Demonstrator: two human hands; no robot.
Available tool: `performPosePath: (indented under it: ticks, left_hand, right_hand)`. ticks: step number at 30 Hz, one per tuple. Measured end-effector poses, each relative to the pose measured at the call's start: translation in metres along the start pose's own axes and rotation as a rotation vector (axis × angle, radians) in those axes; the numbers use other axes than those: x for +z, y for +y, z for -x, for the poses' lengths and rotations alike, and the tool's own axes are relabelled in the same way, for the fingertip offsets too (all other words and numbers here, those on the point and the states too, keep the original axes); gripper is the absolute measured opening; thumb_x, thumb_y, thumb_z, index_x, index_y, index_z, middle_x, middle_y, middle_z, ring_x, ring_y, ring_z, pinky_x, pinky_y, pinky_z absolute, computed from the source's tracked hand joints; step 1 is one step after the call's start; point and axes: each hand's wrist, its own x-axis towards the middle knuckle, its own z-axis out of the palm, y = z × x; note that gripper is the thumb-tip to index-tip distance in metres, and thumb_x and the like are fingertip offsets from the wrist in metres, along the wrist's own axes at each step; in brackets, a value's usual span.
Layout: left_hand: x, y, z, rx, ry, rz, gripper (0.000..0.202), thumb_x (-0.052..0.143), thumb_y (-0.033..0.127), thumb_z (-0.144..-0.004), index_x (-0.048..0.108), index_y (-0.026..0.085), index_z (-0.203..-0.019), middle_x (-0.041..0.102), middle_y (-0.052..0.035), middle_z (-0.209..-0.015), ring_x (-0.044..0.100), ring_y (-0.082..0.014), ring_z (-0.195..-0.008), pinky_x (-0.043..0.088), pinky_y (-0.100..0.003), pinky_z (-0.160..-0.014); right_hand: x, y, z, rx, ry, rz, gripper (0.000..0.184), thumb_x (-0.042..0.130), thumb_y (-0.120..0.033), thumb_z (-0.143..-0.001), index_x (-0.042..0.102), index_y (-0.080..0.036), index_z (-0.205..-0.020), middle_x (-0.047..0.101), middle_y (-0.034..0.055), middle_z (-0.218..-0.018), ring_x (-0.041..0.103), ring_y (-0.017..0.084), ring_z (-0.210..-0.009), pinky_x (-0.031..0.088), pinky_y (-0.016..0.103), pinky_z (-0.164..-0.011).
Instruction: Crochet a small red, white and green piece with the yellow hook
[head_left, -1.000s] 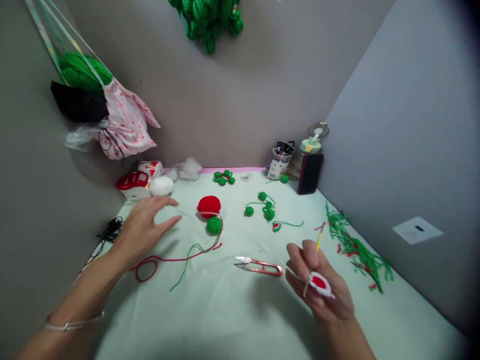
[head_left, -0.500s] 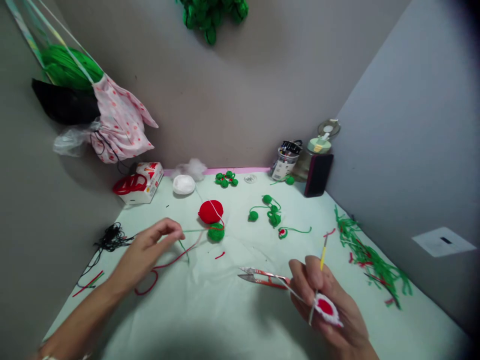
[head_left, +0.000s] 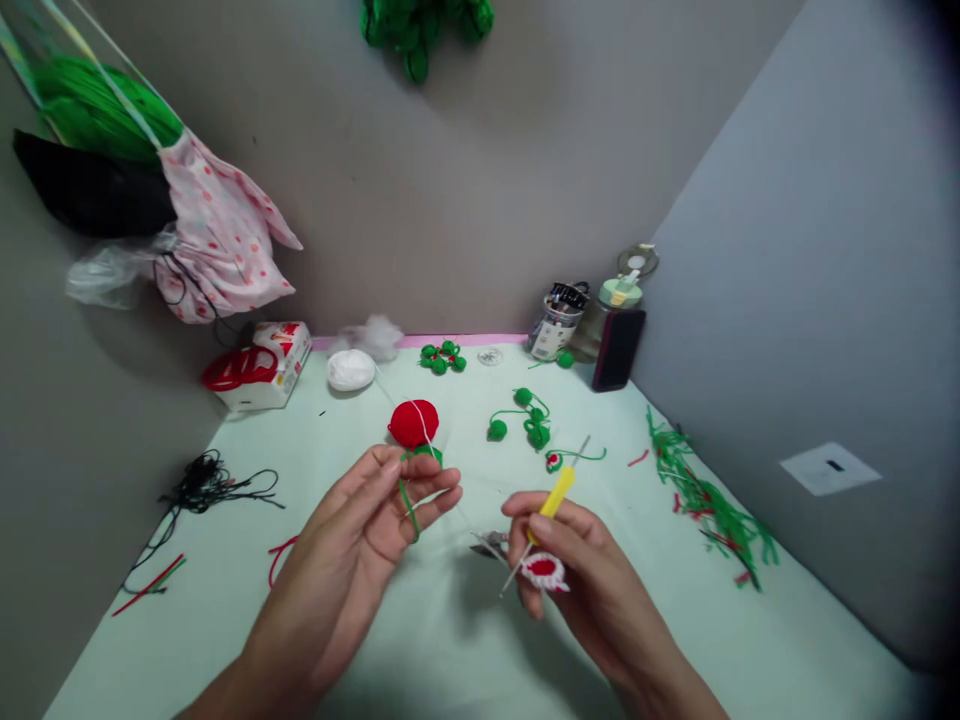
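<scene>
My left hand (head_left: pixel 352 570) pinches a strand of green yarn (head_left: pixel 409 510) between thumb and forefinger, its other fingers loosely curled. In my right hand (head_left: pixel 600 565) is a crochet hook (head_left: pixel 557 492) with a yellow handle. The same hand keeps a small red crochet piece with a white edge (head_left: pixel 544 571) hanging below the handle. White yarn trails from it toward the white yarn ball (head_left: pixel 350 370). Just beyond my left fingertips lie a red yarn ball (head_left: pixel 414 424) and a partly hidden green yarn ball (head_left: pixel 430 454). Thread snips (head_left: pixel 490 545) lie mostly covered by my right hand.
Small green crocheted balls (head_left: pixel 536 433) lie mid-table. Green and red yarn scraps (head_left: pixel 705 500) line the right side, black yarn (head_left: pixel 206 485) the left. A box (head_left: pixel 281 365), a pen jar (head_left: pixel 553 325) and a phone (head_left: pixel 619 350) stand at the back.
My left hand has moved right and closer to my right hand, bringing the green yarn. My right hand has moved left, over the snips, with the hook and crochet piece.
</scene>
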Motion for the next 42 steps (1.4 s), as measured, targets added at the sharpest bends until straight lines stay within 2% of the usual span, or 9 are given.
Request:
performPosePath:
  ticks: [6, 10, 15, 21, 26, 31, 37, 39, 42]
  left_hand:
    - [0.020, -0.016, 0.000, -0.009, -0.045, 0.111, 0.007, 0.078, 0.026, -0.088, 0.073, 0.021, -0.089, 0.079, -0.0060, -0.097, 0.078, -0.0266, -0.105, 0.067, -0.039, -0.092]
    - [0.017, -0.007, -0.008, 0.086, -0.007, 0.106, 0.007, 0.073, 0.023, -0.092, 0.073, 0.020, -0.085, 0.077, -0.0051, -0.095, 0.076, -0.0233, -0.103, 0.064, -0.039, -0.098]
    - [-0.001, 0.008, -0.020, 0.111, -0.039, 0.018, 0.008, 0.077, 0.024, -0.089, 0.071, 0.019, -0.085, 0.072, -0.0014, -0.087, 0.074, -0.0190, -0.089, 0.064, -0.040, -0.097]
    - [0.008, -0.011, -0.018, 0.072, 0.010, 0.140, 0.009, 0.071, 0.020, -0.093, 0.072, 0.018, -0.084, 0.072, -0.0027, -0.090, 0.073, -0.0186, -0.095, 0.061, -0.041, -0.104]
    - [0.016, -0.020, -0.016, 0.016, 0.020, 0.217, 0.011, 0.066, 0.018, -0.096, 0.071, 0.019, -0.086, 0.071, -0.0036, -0.091, 0.072, -0.0177, -0.094, 0.061, -0.039, -0.102]
    - [-0.003, -0.001, -0.027, 0.106, -0.072, -0.075, 0.014, 0.072, 0.026, -0.093, 0.066, 0.020, -0.082, 0.066, 0.0004, -0.082, 0.067, -0.0152, -0.079, 0.061, -0.030, -0.084]
    - [-0.020, 0.018, -0.037, 0.427, -0.183, -0.936, 0.019, 0.076, 0.032, -0.088, 0.063, 0.023, -0.078, 0.065, -0.0007, -0.086, 0.062, -0.0190, -0.081, 0.054, -0.031, -0.076]
    - [-0.018, 0.016, -0.033, 0.471, -0.169, -0.920, 0.020, 0.072, 0.032, -0.092, 0.060, 0.024, -0.080, 0.060, -0.0001, -0.092, 0.060, -0.0182, -0.083, 0.056, -0.031, -0.076]
    - [-0.012, 0.004, -0.021, 0.314, -0.313, -0.653, 0.015, 0.067, 0.040, -0.097, 0.061, 0.026, -0.096, 0.060, -0.0035, -0.107, 0.063, -0.0231, -0.102, 0.061, -0.038, -0.085]
  right_hand:
    - [0.021, 0.017, -0.010, 0.039, -0.066, 0.064, 0.034, 0.087, -0.045, -0.079, 0.077, -0.013, -0.087, 0.073, 0.0019, -0.066, 0.064, 0.011, -0.044, 0.051, 0.021, -0.046]
    - [0.024, 0.032, -0.010, 0.155, -0.177, 0.149, 0.040, 0.087, -0.049, -0.078, 0.075, -0.012, -0.079, 0.073, 0.0027, -0.066, 0.066, 0.010, -0.047, 0.052, 0.021, -0.049]
    - [0.010, 0.024, -0.011, 0.082, -0.097, 0.153, 0.035, 0.087, -0.046, -0.080, 0.075, -0.013, -0.077, 0.073, 0.0023, -0.067, 0.066, 0.010, -0.047, 0.053, 0.020, -0.048]
    - [0.017, 0.030, -0.019, 0.041, -0.070, 0.117, 0.034, 0.086, -0.044, -0.082, 0.078, -0.015, -0.096, 0.074, 0.0004, -0.068, 0.067, 0.011, -0.047, 0.054, 0.021, -0.048]
    - [0.025, 0.042, -0.021, 0.134, -0.176, 0.130, 0.040, 0.089, -0.047, -0.076, 0.071, -0.012, -0.072, 0.071, 0.0015, -0.060, 0.066, 0.011, -0.045, 0.052, 0.019, -0.046]
    - [0.005, 0.028, -0.020, 0.085, -0.046, 0.100, 0.035, 0.090, -0.044, -0.077, 0.075, -0.013, -0.083, 0.074, 0.0019, -0.066, 0.063, 0.010, -0.042, 0.052, 0.020, -0.043]
    - [-0.006, 0.013, -0.021, 0.049, 0.038, 0.121, 0.037, 0.092, -0.045, -0.073, 0.075, -0.013, -0.079, 0.073, 0.0020, -0.063, 0.062, 0.010, -0.041, 0.051, 0.019, -0.040]
    - [-0.006, 0.013, -0.021, 0.053, 0.040, 0.118, 0.038, 0.093, -0.046, -0.071, 0.075, -0.013, -0.079, 0.073, 0.0019, -0.063, 0.062, 0.010, -0.040, 0.051, 0.019, -0.039]
    - [-0.005, 0.012, -0.021, 0.059, 0.019, 0.109, 0.037, 0.092, -0.046, -0.072, 0.076, -0.013, -0.080, 0.073, 0.0019, -0.062, 0.063, 0.011, -0.039, 0.051, 0.019, -0.039]
